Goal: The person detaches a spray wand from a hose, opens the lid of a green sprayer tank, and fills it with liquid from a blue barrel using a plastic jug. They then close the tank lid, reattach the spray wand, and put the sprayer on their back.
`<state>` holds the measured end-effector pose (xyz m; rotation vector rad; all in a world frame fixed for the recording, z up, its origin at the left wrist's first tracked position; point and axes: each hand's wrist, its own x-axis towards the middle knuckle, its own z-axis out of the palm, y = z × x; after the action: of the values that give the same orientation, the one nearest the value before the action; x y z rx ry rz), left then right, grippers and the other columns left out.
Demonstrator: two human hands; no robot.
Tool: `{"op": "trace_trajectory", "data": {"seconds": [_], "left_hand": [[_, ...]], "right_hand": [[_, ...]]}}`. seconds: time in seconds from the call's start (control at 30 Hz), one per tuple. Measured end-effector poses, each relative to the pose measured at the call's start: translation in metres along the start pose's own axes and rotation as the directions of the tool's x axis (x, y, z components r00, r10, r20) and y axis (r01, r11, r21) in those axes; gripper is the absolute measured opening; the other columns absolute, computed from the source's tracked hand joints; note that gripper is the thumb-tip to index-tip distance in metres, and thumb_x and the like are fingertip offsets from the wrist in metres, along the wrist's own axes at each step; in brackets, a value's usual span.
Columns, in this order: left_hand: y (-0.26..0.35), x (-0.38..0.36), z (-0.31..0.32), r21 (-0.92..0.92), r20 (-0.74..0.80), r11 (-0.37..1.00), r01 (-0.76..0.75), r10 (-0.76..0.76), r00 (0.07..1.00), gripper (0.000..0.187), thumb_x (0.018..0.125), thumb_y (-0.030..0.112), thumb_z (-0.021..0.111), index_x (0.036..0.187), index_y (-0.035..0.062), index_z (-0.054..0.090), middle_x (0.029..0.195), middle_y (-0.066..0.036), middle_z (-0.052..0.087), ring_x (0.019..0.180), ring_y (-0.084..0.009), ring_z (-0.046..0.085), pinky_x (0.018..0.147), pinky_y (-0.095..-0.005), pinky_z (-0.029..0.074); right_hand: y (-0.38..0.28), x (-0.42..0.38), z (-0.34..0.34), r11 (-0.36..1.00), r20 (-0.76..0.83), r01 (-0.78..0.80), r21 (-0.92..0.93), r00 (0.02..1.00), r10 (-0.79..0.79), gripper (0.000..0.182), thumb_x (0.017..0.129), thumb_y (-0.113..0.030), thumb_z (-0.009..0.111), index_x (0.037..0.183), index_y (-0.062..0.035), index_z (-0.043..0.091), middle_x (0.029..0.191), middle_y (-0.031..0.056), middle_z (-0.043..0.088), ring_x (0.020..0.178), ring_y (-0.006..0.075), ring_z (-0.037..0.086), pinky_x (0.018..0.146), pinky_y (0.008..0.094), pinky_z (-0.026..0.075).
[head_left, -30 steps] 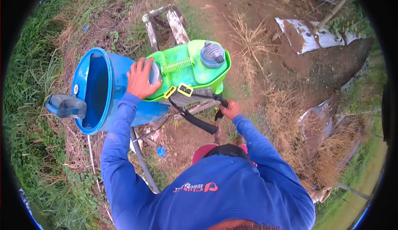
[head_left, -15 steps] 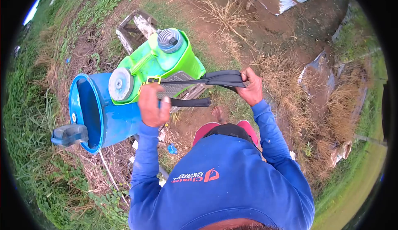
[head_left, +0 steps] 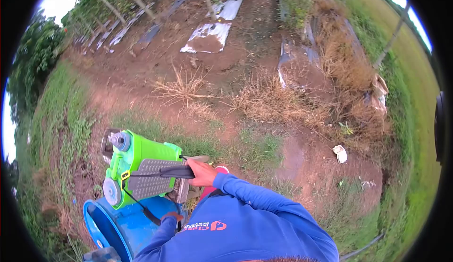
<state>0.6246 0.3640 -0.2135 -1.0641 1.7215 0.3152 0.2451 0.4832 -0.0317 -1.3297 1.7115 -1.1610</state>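
A bright green knapsack sprayer point(head_left: 146, 149) leans tilted on a wooden stand, beside a blue plastic drum. Its grey ridged back panel point(head_left: 151, 179) faces me. My right hand point(head_left: 202, 173) is closed around the padded black shoulder strap point(head_left: 175, 171), pulled out from the panel. Lower down, my left hand point(head_left: 172, 216) has its fingers curled at the other black strap point(head_left: 150, 215), which runs down from a yellow buckle point(head_left: 125, 175). My sleeve and the drum's side partly surround that hand. A grey ribbed cap point(head_left: 120, 140) and a round grey disc point(head_left: 112, 191) are on the sprayer.
The blue drum point(head_left: 123, 224) lies on its side, its open end to the left. Part of the wooden stand point(head_left: 183, 191) shows behind the sprayer. Dry brush point(head_left: 181, 89), plastic-covered soil beds point(head_left: 207, 38) and poles lie beyond. A white scrap point(head_left: 339, 154) is on the right.
My view has swung up and right, showing more of the field. My left hand has moved from near the yellow buckle down to the lower strap. The right hand still grips its strap.
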Motion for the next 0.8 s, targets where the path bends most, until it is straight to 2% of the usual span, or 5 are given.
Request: {"op": "trace_trajectory", "data": {"seconds": [0.13,0.37,0.53,0.67,0.8], "left_hand": [[-0.036,0.026,-0.009,-0.119,-0.087,0.992,-0.034,0.023,0.996,0.055,0.085,0.054,0.055,0.12,0.0121,0.066,0.118,-0.015,0.068,0.113,-0.0359,0.063,0.094,-0.055,0.049],[0.007,0.13,-0.182,-0.438,-0.169,0.875,-0.206,0.144,0.975,0.049,0.085,0.052,0.056,0.114,0.0128,0.066,0.111,-0.013,0.069,0.103,-0.0332,0.065,0.087,-0.0538,0.05],[0.107,0.23,-0.324,-0.508,-0.066,0.796,-0.329,0.345,0.936,0.045,0.086,0.051,0.057,0.109,0.0133,0.066,0.105,-0.011,0.07,0.096,-0.0313,0.067,0.082,-0.053,0.052],[0.198,0.279,-0.372,-0.636,0.037,0.703,-0.318,0.439,0.898,0.042,0.086,0.049,0.058,0.106,0.0137,0.066,0.101,-0.01,0.071,0.09,-0.0297,0.068,0.078,-0.0523,0.053],[0.233,0.309,-0.382,-0.734,0.105,0.633,-0.245,0.462,0.881,0.039,0.086,0.049,0.058,0.103,0.014,0.066,0.098,-0.009,0.071,0.085,-0.0286,0.069,0.075,-0.0518,0.054]], "right_hand": [[-0.01,-0.011,-0.007,0.999,0.051,0.039,-0.02,0.998,-0.038,0.049,0.074,-0.025,0.072,0.112,-0.0033,0.049,0.1,0.0214,0.061,0.099,0.0421,0.062,0.08,0.0518,0.048],[-0.009,0.031,-0.025,0.981,-0.085,0.175,0.084,0.982,-0.168,0.051,0.073,-0.022,0.07,0.115,-0.0022,0.048,0.104,0.0194,0.057,0.102,0.0408,0.06,0.085,0.0481,0.048],[-0.008,0.087,-0.044,0.952,-0.218,0.261,0.158,0.95,-0.224,0.054,0.071,-0.019,0.069,0.117,-0.0048,0.046,0.102,0.0183,0.055,0.105,0.0394,0.057,0.088,0.0498,0.045],[-0.019,0.121,-0.058,0.988,-0.203,0.097,0.117,0.977,-0.072,0.045,0.077,-0.018,0.072,0.116,-0.0035,0.053,0.108,0.0172,0.057,0.109,0.0367,0.058,0.091,0.049,0.046],[0.006,0.162,-0.035,0.946,-0.395,0.305,0.114,0.887,-0.239,0.053,0.063,-0.03,0.078,0.101,-0.004,0.05,0.096,0.0195,0.059,0.086,0.0408,0.062,0.073,0.0488,0.045]]}}
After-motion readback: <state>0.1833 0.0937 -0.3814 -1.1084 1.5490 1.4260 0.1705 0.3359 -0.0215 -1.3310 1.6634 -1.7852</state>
